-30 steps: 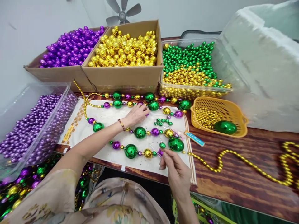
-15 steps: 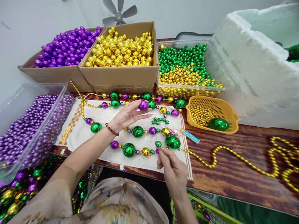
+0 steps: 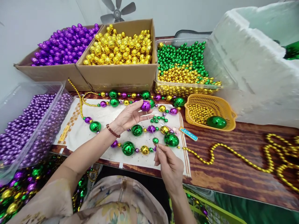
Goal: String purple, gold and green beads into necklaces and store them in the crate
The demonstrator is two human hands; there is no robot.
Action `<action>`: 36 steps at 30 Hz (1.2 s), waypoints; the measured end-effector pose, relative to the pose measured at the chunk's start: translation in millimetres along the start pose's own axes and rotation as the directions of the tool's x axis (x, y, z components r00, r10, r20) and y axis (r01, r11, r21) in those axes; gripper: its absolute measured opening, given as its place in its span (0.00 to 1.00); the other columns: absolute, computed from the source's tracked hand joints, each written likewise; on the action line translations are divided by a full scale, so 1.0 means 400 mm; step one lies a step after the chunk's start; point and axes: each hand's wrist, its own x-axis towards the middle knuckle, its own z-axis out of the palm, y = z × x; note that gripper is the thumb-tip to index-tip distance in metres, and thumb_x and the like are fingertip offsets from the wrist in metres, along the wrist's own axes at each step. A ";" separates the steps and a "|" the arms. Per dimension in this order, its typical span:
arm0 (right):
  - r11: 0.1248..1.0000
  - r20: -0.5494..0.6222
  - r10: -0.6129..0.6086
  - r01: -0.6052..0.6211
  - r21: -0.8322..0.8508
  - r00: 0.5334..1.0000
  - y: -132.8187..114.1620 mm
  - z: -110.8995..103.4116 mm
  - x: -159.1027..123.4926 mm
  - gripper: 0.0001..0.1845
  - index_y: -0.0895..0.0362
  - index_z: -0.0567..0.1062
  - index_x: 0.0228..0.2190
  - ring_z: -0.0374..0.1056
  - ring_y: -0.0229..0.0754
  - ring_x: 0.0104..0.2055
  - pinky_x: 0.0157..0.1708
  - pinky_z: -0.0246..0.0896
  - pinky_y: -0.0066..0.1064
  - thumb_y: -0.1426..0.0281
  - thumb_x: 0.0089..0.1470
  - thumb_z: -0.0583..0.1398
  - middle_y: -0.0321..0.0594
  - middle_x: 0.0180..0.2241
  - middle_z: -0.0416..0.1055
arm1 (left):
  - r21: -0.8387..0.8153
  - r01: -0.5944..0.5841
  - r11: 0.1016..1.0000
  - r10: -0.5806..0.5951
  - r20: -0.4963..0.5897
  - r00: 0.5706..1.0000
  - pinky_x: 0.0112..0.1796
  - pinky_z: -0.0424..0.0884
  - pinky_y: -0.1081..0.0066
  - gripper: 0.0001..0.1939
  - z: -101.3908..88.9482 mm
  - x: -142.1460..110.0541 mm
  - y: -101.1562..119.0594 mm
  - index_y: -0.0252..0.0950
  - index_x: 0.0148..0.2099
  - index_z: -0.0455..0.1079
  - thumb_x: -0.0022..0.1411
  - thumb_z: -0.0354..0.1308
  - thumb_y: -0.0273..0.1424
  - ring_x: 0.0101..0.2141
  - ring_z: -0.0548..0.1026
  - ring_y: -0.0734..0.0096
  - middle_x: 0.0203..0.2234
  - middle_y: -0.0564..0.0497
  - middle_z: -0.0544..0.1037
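My left hand [image 3: 133, 115] pinches a shiny purple bead [image 3: 145, 105] between thumb and fingers, its other fingers stretched out. My right hand [image 3: 170, 165] is closed on the lower end of a long thin needle [image 3: 149, 123]. A small green bead [image 3: 155, 141] is threaded on that needle just above my right fingertips. The needle's upper end meets the underside of the purple bead; whether it has entered the hole I cannot tell. Beneath my hands, strands of green, gold and purple beads, with a large green bead [image 3: 128, 148] among them, lie on a white cloth [image 3: 93, 146].
Cardboard boxes hold purple beads [image 3: 67, 43] and gold beads [image 3: 119, 46] at the back. Clear bins stand left [image 3: 62, 93] and back right [image 3: 193, 84]. Near the cloth are loose green beads [image 3: 158, 119], an orange basket [image 3: 230, 124] and a gold bead chain [image 3: 224, 145]. A foam box [image 3: 233, 62] stands right.
My left hand has moved the purple bead slightly right, onto the needle's upper end. My right hand has shifted a little up and left with the needle and green bead. The view has shifted slightly.
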 end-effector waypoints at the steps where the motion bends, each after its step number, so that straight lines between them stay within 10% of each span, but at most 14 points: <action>1: 1.000 0.000 0.006 -0.006 0.003 1.000 0.000 0.001 -0.001 0.09 0.57 0.79 0.41 0.66 0.31 0.18 0.20 0.64 0.21 0.69 0.65 0.59 0.30 0.20 0.69 | 0.008 -0.002 1.000 0.002 0.005 1.000 0.52 0.77 0.54 0.07 0.000 0.000 0.000 0.31 0.43 0.78 0.66 0.63 0.30 0.38 0.82 0.64 0.39 0.45 0.83; 20: 0.996 0.101 -0.001 -0.008 0.089 0.995 -0.024 0.032 0.047 0.13 0.56 0.76 0.49 0.74 0.35 0.26 0.28 0.71 0.26 0.69 0.66 0.56 0.35 0.29 0.76 | 0.225 -0.099 0.969 0.065 0.153 0.986 0.44 0.79 0.62 0.15 0.012 -0.061 -0.065 0.37 0.45 0.80 0.56 0.73 0.34 0.37 0.81 0.68 0.38 0.48 0.82; 25: 0.943 0.066 0.202 -0.212 0.255 0.977 -0.014 0.027 0.047 0.09 0.56 0.77 0.40 0.77 0.39 0.27 0.29 0.73 0.29 0.64 0.62 0.62 0.40 0.31 0.80 | 0.358 -0.154 0.921 0.102 0.160 0.982 0.44 0.77 0.67 0.14 0.010 -0.055 -0.075 0.39 0.46 0.80 0.57 0.72 0.35 0.37 0.80 0.71 0.40 0.49 0.82; 33: 0.798 -0.039 0.398 -0.325 0.508 0.916 0.003 0.006 0.070 0.15 0.57 0.78 0.32 0.73 0.36 0.21 0.23 0.65 0.24 0.59 0.50 0.71 0.39 0.26 0.79 | 0.739 -0.319 0.594 0.123 0.308 0.943 0.47 0.74 0.65 0.16 0.011 -0.002 -0.048 0.36 0.49 0.78 0.67 0.60 0.41 0.42 0.78 0.68 0.43 0.44 0.82; 36: 0.758 -0.055 0.434 -0.332 0.562 0.899 0.015 -0.008 0.083 0.16 0.58 0.78 0.31 0.72 0.36 0.21 0.21 0.63 0.23 0.59 0.47 0.72 0.39 0.25 0.78 | 0.831 -0.489 0.266 0.308 0.407 0.860 0.48 0.73 0.63 0.13 0.065 0.105 0.017 0.36 0.47 0.78 0.69 0.57 0.38 0.42 0.77 0.66 0.43 0.44 0.81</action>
